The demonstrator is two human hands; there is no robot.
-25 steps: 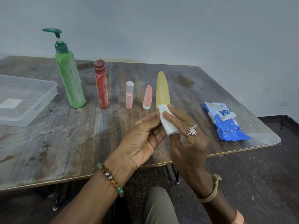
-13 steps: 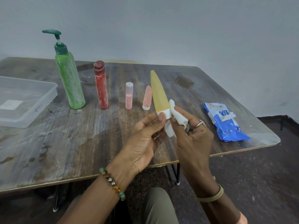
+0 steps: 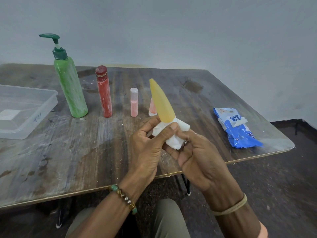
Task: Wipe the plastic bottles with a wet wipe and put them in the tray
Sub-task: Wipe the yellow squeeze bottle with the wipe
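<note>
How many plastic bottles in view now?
5: green pump bottle, red bottle, pink vial, half-hidden peach bottle standing on the table; yellow bottle in left hand, wet wipe in right hand.

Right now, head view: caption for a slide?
Left hand holds yellow bottle, right hand grips wipe round its base; four bottles stand on table, none in tray.

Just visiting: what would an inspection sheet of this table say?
Surface: worn, stained wooden table.
Job's things: yellow bottle and wet wipe in hand; green pump bottle, red bottle, pink vial, pink tube standing in a row; clear tray at left, no bottle seen inside.
Clutter: blue wipe pack at right.
Hands: left hand pinches yellow bottle's base; right hand holds wet wipe against it.
Cables: nothing seen.
Surroundings: plain wall, dark floor.
</note>
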